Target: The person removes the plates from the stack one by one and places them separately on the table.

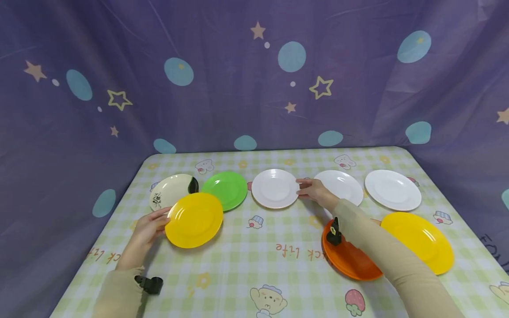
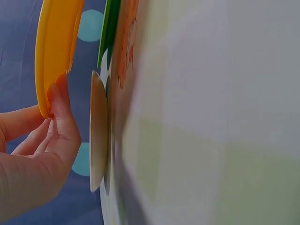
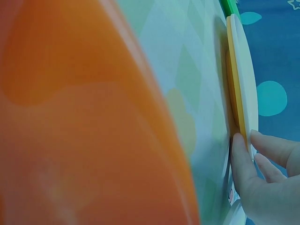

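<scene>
My left hand [image 1: 146,235] pinches the left rim of a yellow plate [image 1: 194,220], thumb on one face and fingers on the other. In the left wrist view this yellow plate [image 2: 56,51] is off the tablecloth, in front of a cream plate [image 1: 169,190] with a dark leaf pattern. Beside it lies a green plate [image 1: 227,190]. My right hand [image 1: 316,193] pinches the right rim of the middle white plate [image 1: 275,188]. From the right wrist, a yellow-orange layer shows under that white plate [image 3: 251,93]; whether it is a second plate I cannot tell.
Two more white plates, one [image 1: 342,187] partly behind my right hand and another [image 1: 393,190], lie at the back right. Under my right forearm are an orange plate [image 1: 350,260] and a second yellow plate [image 1: 421,243]. A purple curtain [image 1: 238,88] hangs behind the checked tablecloth [image 1: 234,274].
</scene>
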### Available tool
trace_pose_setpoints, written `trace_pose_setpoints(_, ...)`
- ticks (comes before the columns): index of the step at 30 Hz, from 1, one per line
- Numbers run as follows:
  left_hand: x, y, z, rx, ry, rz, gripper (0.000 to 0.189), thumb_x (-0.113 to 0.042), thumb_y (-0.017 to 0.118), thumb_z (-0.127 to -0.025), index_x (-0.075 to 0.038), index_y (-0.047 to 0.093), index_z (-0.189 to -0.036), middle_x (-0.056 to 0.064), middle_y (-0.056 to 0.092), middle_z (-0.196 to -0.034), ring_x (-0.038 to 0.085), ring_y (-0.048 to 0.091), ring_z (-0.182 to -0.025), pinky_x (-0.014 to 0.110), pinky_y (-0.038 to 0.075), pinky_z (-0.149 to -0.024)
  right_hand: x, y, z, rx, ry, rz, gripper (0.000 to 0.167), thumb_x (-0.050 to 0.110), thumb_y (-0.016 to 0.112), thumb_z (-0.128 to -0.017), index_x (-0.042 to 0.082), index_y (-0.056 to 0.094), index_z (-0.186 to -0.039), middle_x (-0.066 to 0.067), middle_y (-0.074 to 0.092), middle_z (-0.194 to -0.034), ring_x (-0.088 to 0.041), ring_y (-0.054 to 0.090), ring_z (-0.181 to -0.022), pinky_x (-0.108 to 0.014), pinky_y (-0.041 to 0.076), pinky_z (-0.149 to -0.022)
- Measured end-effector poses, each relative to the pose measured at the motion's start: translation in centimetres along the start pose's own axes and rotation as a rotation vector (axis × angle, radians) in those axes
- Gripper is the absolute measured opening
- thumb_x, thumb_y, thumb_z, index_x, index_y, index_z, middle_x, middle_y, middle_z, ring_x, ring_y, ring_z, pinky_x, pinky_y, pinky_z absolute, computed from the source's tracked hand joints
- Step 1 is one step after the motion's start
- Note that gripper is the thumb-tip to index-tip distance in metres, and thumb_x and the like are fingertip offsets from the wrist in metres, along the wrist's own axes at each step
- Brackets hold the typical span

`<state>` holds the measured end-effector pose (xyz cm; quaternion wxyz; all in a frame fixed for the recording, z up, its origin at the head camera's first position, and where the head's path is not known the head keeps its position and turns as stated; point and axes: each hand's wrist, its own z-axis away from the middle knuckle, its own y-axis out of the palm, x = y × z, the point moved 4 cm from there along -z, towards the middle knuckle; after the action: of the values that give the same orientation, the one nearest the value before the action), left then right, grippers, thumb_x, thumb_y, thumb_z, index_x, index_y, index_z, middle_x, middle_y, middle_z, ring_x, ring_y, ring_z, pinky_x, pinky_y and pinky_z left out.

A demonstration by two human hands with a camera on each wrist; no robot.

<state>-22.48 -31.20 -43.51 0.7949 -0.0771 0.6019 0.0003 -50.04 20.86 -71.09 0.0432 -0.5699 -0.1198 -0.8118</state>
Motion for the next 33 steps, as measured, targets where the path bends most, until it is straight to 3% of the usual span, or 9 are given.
trace_pose_setpoints(5,0.2,-1.1,0.6,-0.006,-0.039,-0.031,0.043,-0.004,0.051,-0.087,0.000,0.042,-0.129,-0.014,0.062,-0.074,0.004,0.060,-0.064,0.020,0.052,-0.059,3.3,2.5,4.4,0.013,-0.021,0.011,0.059,0.000,0.076,-0.063,0.014,0.058,-0.118,-0.018,0.050,-0.110,-0.028,0.061,-0.087,-0.039,0.052,-0.075)
trace_pose_setpoints(11,0.4,-2.4,1.6,0.023,-0.053,-0.101,0.051,-0.009,0.048,-0.089,0.005,0.029,-0.135,-0.019,0.060,-0.080,0.003,0.058,-0.069,0.019,0.051,-0.063,12.9,10.2,16.8,-0.038,0.013,0.098,0.052,-0.008,0.061,-0.077,0.003,0.048,-0.126,-0.023,0.044,-0.116,-0.030,0.055,-0.097,-0.036,0.049,-0.083)
trace_pose_setpoints(13,0.6,-2.8,1.8,0.016,-0.056,-0.110,0.049,-0.010,0.048,-0.089,0.002,0.032,-0.134,-0.019,0.060,-0.080,0.003,0.058,-0.068,0.019,0.051,-0.062,12.2,9.7,15.9,-0.009,-0.015,0.067,0.051,-0.006,0.064,-0.074,0.006,0.053,-0.123,-0.021,0.047,-0.113,-0.027,0.057,-0.093,-0.034,0.051,-0.080)
trace_pose_setpoints(15,0.7,-3.2,1.9,0.004,-0.061,-0.109,0.049,-0.009,0.049,-0.089,0.001,0.034,-0.134,-0.018,0.061,-0.078,0.004,0.058,-0.067,0.020,0.051,-0.061,9.9,7.8,12.9,-0.026,0.007,0.047,0.057,-0.002,0.072,-0.067,0.012,0.057,-0.119,-0.019,0.047,-0.114,-0.026,0.058,-0.093,-0.036,0.051,-0.079)
trace_pose_setpoints(18,1.0,-3.7,2.0,-0.006,-0.066,-0.123,0.043,-0.009,0.049,-0.089,-0.005,0.041,-0.131,-0.017,0.061,-0.076,0.004,0.059,-0.066,0.020,0.051,-0.060,4.4,3.4,5.8,-0.011,-0.018,-0.005,0.063,0.004,0.083,-0.051,0.018,0.064,-0.109,-0.015,0.050,-0.109,-0.023,0.060,-0.085,-0.037,0.054,-0.071)
trace_pose_setpoints(21,1.4,-4.3,2.1,-0.022,-0.078,-0.137,0.040,-0.010,0.049,-0.089,-0.009,0.045,-0.129,-0.018,0.060,-0.077,0.004,0.058,-0.068,0.021,0.051,-0.061,3.3,2.6,4.2,-0.057,0.008,0.025,0.067,0.001,0.082,-0.052,0.017,0.061,-0.114,-0.018,0.047,-0.113,-0.026,0.059,-0.088,-0.040,0.053,-0.073)
trace_pose_setpoints(24,1.8,-4.9,2.1,-0.049,-0.103,-0.139,0.042,-0.010,0.051,-0.087,-0.009,0.045,-0.129,-0.020,0.059,-0.077,0.003,0.058,-0.068,0.021,0.051,-0.062,0.8,0.7,1.0,-0.033,0.007,0.004,0.066,0.000,0.080,-0.054,0.019,0.060,-0.115,-0.017,0.047,-0.114,-0.029,0.058,-0.090,-0.041,0.053,-0.072)
trace_pose_setpoints(28,2.2,-5.6,2.2,-0.068,-0.142,-0.147,0.050,-0.009,0.050,-0.087,0.001,0.035,-0.134,-0.017,0.058,-0.076,0.004,0.059,-0.069,0.021,0.052,-0.063,1.0,0.8,1.4,-0.015,0.017,-0.018,0.067,0.002,0.081,-0.054,0.018,0.060,-0.115,-0.018,0.045,-0.116,-0.031,0.058,-0.093,-0.041,0.052,-0.076)
trace_pose_setpoints(33,2.6,-6.5,2.2,-0.063,-0.173,-0.167,0.050,-0.007,0.045,-0.089,0.004,0.029,-0.135,-0.012,0.059,-0.073,0.006,0.059,-0.064,0.022,0.051,-0.059,5.6,4.3,7.4,-0.001,-0.009,0.005,0.058,-0.004,0.075,-0.062,0.012,0.059,-0.116,-0.019,0.048,-0.108,-0.026,0.060,-0.086,-0.037,0.053,-0.073)
